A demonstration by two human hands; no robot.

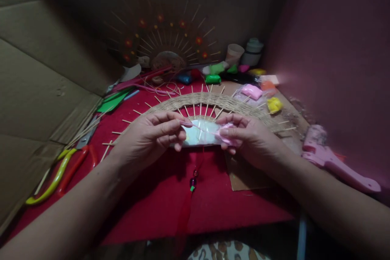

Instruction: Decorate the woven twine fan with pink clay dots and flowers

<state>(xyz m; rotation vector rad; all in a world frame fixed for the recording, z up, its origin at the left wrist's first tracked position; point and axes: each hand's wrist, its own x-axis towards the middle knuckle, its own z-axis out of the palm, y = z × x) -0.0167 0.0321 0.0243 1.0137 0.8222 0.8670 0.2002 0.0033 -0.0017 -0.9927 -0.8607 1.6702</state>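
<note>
Above red cloth (234,209), the left hand (158,130) pinches a pink strand (186,124), which overpulling could snap; the right hand (243,133) grips a pink packet (229,142).

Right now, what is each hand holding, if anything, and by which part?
Left hand: a thin pink strand, pinched at its left end. Right hand: a pink packet, gripped across its near face.

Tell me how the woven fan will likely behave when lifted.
The woven fan seems light for its size, built from thin sticks and weave. Its close-woven band may flex slightly yet hold its curve. Slender projecting stick tips could snag or snap.
</note>
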